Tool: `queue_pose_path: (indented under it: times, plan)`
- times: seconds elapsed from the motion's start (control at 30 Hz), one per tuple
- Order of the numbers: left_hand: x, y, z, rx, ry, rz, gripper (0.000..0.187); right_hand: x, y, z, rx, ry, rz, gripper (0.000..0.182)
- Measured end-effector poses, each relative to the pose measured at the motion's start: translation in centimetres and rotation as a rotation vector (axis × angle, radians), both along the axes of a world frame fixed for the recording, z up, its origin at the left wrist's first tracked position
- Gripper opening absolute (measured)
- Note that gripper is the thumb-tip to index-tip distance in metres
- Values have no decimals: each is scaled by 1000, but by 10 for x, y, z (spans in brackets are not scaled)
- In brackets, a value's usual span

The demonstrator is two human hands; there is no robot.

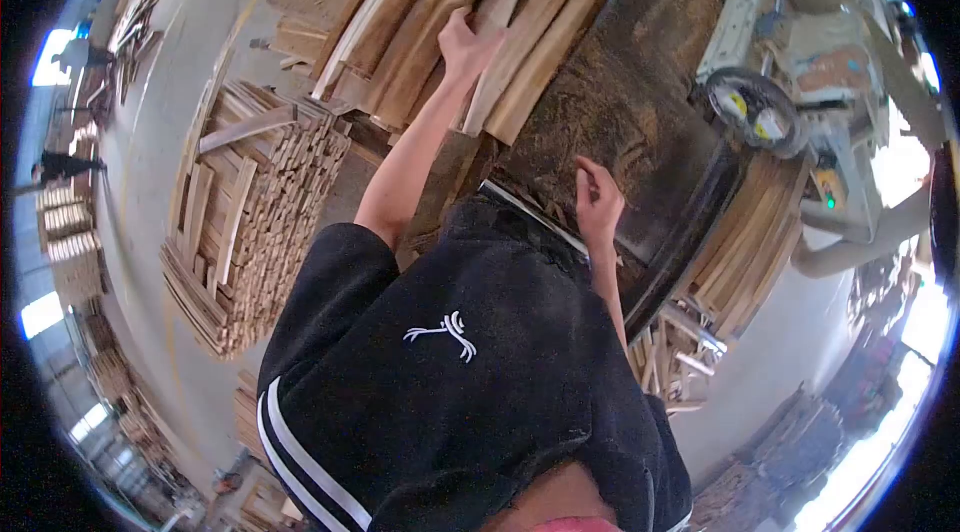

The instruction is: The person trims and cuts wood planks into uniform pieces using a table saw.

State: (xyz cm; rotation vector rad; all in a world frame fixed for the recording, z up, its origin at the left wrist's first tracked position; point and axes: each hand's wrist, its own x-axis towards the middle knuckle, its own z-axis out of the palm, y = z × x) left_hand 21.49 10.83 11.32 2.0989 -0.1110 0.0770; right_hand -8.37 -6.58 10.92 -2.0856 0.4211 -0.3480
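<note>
- We see the pale plank as a long, narrow length of wood, lighter in face than the brown planks on its left; its edges run slightly bowed, and its near end points back toward our body.
- It lies side by side with the others, tilted across the view; more light-coloured planks lie on its right, next to the dark surface strewn with sawdust.
- Our left hand reaches out over this row; its fingers come against the left side of the pale plank, partway along its length, so the near end lies on our side of the hand; we cannot tell whether the fingers clamp it or only rest on it.
- Our right hand hangs over the near part of the dark surface, half curled, thumb and fingers apart; it is well apart from the pale plank, just beyond a metal bar at the front of our black shirt.
- Around us we have a stack of cut wood on the left; a machine with a round wheel stands on the right.
</note>
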Motion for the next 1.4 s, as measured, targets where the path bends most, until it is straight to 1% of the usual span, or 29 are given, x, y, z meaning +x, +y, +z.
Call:
queue_pose_path:
  times: [0.03, 0.07, 0.1, 0.13, 0.2, 0.23, 0.3, 0.33, 0.37, 0.43, 0.5, 0.53, 0.57, 0.63, 0.7, 0.77, 0.83, 0.87, 0.93, 0.97, 1.0, 1.03, 1.07, 1.13, 1.2, 1.27, 1.3, 1.37, 1.4]
  plan:
    - [-2, -5, 2, 8, 86, 86, 79, 2, 3, 3, 4, 2, -25, 23]
    - [1, -10, -10, 86, -33, 102, 76, 5, 6, 6, 105, 18, 13, 25]
    - [-4, -15, -3, 86, -37, 75, 76, 7, 9, 7, 204, 30, 50, 28]
    - [-14, -20, 4, 72, -33, 94, 76, 7, 12, 7, 206, 24, 21, 28]
    - [-34, -37, 10, -31, 63, 98, 71, 11, 15, 11, 493, 55, 91, 36]
    - [-47, -51, 8, -32, 67, 57, 71, 12, 15, 14, 491, 49, 50, 36]
    - [-92, -83, 15, -668, 291, -6, 59, 10, 12, 34, 951, 4, 18, 45]
    - [-117, -96, 23, -700, 342, -88, 53, 7, 5, 36, 939, -5, -22, 45]
    - [-134, -107, 6, -800, 400, -229, 56, 2, -3, 38, 871, -6, 22, 52]
    - [-166, -125, 2, -756, 498, -462, 56, -17, -21, 36, 789, -23, 27, 59]
    - [-193, -141, -6, -731, 733, -611, 58, -47, -33, 11, 390, 181, -254, 67]
    - [-205, -149, -19, -624, 654, -737, 60, -69, -40, -13, 419, 143, -295, 75]
    - [-223, -156, -21, -653, 678, -778, 57, -88, -41, -20, 402, 130, -314, 75]
    - [-240, -163, -39, -454, 655, -999, 51, -125, -34, -23, -202, 224, -442, 76]
    - [-263, -168, -40, -545, 857, -918, 45, -149, -34, -18, -307, 222, -467, 78]
    - [-285, -169, -38, -503, 718, -1022, 59, -163, -34, -18, -395, 221, -487, 79]
    - [-293, -178, -38, -292, 706, -1110, 77, -173, -30, -31, -459, 173, -535, 77]
    - [-300, -182, -41, -287, 701, -1116, 77, -178, -26, -36, -394, 231, -554, 72]
    - [-313, -198, -56, 420, -14, -1111, 100, -185, -24, -52, -467, 171, -557, 67]
    - [-313, -208, -64, 420, -17, -1110, 100, -186, -25, -56, -537, 123, -554, 62]
    - [-311, -219, -70, 372, -26, -1211, 108, -182, -24, -46, -576, 73, -509, 55]
    - [-311, -227, -76, 325, -32, -1315, 116, -186, -25, -57, -574, 77, -508, 55]
    - [-310, -234, -75, 382, -125, -1355, 114, -189, -24, -74, -527, 85, -470, 53]
    - [-304, -245, -76, 384, -147, -1331, 113, -185, -38, -85, -488, 79, -419, 53]
    - [-291, -250, -79, 398, -157, -1307, 111, -170, -52, -80, -454, 76, -443, 51]
    - [-255, -261, -85, 216, -232, -1330, 89, -145, -72, -93, -427, 122, -482, 49]
    - [-233, -261, -83, 234, -224, -1316, 89, -130, -87, -83, -468, 78, -473, 49]
    - [-186, -253, -66, 239, -128, -1339, 63, -103, -114, -84, -544, 31, -470, 50]
    - [-165, -243, -56, 271, -207, -1217, 55, -93, -123, -81, -532, 27, -454, 50]
